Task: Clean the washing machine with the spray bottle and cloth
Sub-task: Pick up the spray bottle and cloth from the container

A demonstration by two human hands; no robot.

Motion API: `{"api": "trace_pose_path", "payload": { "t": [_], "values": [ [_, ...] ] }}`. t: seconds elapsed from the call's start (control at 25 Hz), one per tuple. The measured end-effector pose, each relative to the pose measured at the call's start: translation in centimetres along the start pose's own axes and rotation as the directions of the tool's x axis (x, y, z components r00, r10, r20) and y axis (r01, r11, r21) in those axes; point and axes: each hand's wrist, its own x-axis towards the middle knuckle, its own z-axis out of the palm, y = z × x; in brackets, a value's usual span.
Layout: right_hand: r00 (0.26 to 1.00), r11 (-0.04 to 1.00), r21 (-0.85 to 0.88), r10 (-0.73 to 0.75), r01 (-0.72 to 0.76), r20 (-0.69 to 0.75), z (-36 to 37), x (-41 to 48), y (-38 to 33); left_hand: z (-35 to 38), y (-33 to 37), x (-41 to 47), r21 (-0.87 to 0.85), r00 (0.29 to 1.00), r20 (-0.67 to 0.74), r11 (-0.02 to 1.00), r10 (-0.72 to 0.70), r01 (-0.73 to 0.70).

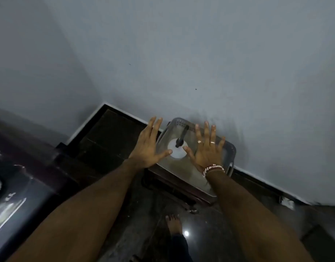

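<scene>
A spray bottle (179, 148), white with a dark trigger head, stands inside a grey plastic basket (230, 148) on a low dark stool by the wall. My left hand (148, 146) hovers spread at the basket's left edge, holding nothing. My right hand (205, 148), with rings and a bead bracelet, is spread over the basket's right half, also holding nothing. The bottle sits between my two thumbs. A pale cloth seems to line the basket's bottom (177, 167), but the blur leaves it uncertain. The grey washing machine (11, 205) shows only at the lower left.
A pale wall (200, 53) with a dark skirting rises right behind the basket. The floor (144, 224) is dark glossy tile. My bare foot (174, 224) stands just in front of the stool. A dark recessed corner lies left of the basket.
</scene>
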Motion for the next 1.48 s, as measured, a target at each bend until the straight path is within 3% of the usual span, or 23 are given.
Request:
{"api": "trace_pose_path", "payload": {
  "t": [0.2,0.4,0.56,0.68,0.76,0.84,0.92,1.16,1.28,1.48],
  "values": [
    [0.981,0.994,0.009,0.108,-0.111,0.160,4.6,-0.4,4.1,6.1,-0.3,4.0,-0.178,0.990,0.120,0.980,-0.069,0.090],
    [0.872,0.972,0.052,0.182,-0.231,0.454,8.6,-0.1,6.4,10.4,-1.2,7.0,-0.364,0.978,0.181,0.917,-0.099,0.161],
    [0.838,0.973,0.025,0.186,-0.230,0.513,9.8,0.2,7.0,12.5,-1.5,7.3,-0.457,0.992,0.074,0.881,-0.103,0.125],
    [0.800,0.916,0.131,0.253,-0.379,0.545,9.8,1.1,7.0,12.9,-0.7,7.9,-0.525,0.987,0.029,0.838,-0.159,0.150],
    [0.794,0.888,0.164,0.287,-0.431,0.536,9.0,1.9,7.0,11.9,-0.4,8.1,-0.479,0.985,-0.010,0.865,-0.174,0.148],
    [0.858,0.952,0.105,0.208,-0.288,0.470,8.0,2.6,7.0,11.4,-0.4,8.0,-0.454,0.988,-0.039,0.883,-0.151,0.117],
    [0.923,0.991,0.051,0.098,-0.125,0.372,6.3,3.8,6.2,10.0,0.2,7.8,-0.556,0.976,-0.048,0.818,-0.211,0.149],
    [0.988,0.992,0.070,-0.116,0.110,0.100,-3.8,10.2,-0.2,-2.0,3.2,7.5,-0.695,0.917,-0.213,0.712,-0.337,0.100],
    [0.952,0.949,0.079,-0.303,0.306,-0.040,-10.4,13.3,-7.2,-10.7,3.7,6.1,-0.704,0.854,-0.337,0.709,-0.397,0.051],
    [0.842,0.847,0.102,-0.492,0.522,-0.219,-19.4,14.9,-20.4,-24.2,3.0,1.2,-0.663,0.763,-0.494,0.748,-0.416,-0.022]
  ]
}}
